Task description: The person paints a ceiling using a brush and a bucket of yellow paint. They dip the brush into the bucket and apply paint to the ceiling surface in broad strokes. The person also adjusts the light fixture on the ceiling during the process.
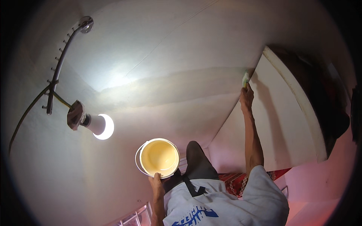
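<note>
My left hand (156, 180) grips the lower rim of a white bucket (159, 158) with a wire handle, low in the middle; pale yellow liquid is inside it. My right hand (247, 96) is closed on a small paintbrush (245, 78) with a yellowish-green handle and pale bristles, raised at the right. The bristles are against or very close to a pale wall (211, 84), just left of the slanting edge of a white panel (275, 120); a darker, damp-looking band runs along the wall leftward from the brush.
A metal hook rail (66, 49) is fixed at upper left, with a cable over it and a glowing bulb (103, 126) hanging below. The white panel has a dark recess behind it at right. A red patterned cloth (235, 182) and a barred window (135, 217) show low down.
</note>
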Motion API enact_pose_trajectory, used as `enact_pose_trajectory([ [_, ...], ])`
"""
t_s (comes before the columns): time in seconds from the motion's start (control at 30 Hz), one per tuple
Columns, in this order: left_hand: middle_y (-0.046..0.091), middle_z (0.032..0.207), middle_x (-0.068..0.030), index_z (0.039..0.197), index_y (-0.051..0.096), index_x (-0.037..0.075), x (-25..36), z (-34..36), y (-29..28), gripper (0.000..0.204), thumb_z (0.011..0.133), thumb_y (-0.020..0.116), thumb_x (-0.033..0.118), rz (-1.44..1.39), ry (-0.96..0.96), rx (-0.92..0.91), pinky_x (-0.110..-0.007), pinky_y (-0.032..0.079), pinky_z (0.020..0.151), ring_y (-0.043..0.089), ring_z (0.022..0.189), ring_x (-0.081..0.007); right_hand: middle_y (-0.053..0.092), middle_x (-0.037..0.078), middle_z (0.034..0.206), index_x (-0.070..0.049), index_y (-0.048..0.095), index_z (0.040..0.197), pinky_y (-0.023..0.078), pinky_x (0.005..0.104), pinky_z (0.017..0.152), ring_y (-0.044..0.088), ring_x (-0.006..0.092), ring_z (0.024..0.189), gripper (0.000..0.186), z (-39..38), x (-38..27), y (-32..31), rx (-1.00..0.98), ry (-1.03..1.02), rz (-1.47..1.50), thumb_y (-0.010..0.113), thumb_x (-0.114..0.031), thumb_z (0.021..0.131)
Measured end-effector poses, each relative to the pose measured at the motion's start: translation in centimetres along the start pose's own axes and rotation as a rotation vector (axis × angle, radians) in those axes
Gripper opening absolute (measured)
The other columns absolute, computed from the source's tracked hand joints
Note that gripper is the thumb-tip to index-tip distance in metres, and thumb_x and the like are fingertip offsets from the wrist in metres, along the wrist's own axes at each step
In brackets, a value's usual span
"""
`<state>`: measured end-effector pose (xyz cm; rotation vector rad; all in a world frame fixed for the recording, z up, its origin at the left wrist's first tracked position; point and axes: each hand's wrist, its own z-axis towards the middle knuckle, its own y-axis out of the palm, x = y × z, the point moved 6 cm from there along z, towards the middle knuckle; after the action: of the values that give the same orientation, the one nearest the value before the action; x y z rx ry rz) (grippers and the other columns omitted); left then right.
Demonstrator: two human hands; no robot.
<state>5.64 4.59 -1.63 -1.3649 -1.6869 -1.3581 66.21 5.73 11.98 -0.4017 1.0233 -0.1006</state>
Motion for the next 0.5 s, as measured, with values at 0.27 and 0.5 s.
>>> enact_pose_trajectory([
  [0.27,0.061,0.102,-0.0210,0.118,0.045,-0.010,0.1,-0.2,-0.4,0.034,0.091,0.042,0.009,0.058,-0.001,0.013,-0.037,0.063,0.062,0.069,0.081,-0.0295,0.056,0.025,0.108,-0.007,0.033,0.147,0.048,0.0402,0.083,0.060,0.0362,0.097,0.057,-13.3,-9.0,9.4,-0.354,0.045,-0.045,0.049,-0.011,0.093],
  [0.5,0.059,0.102,-0.0197,0.125,0.039,-0.008,0.2,0.1,-0.3,0.042,0.086,0.043,0.008,0.068,0.010,-0.002,-0.035,0.063,0.059,0.068,0.076,-0.0267,0.060,0.028,0.102,-0.004,0.041,0.142,0.048,0.0433,0.084,0.060,0.0402,0.095,0.057,-24.3,-16.4,17.0,-0.744,-0.195,0.143,0.049,-0.002,0.086],
])
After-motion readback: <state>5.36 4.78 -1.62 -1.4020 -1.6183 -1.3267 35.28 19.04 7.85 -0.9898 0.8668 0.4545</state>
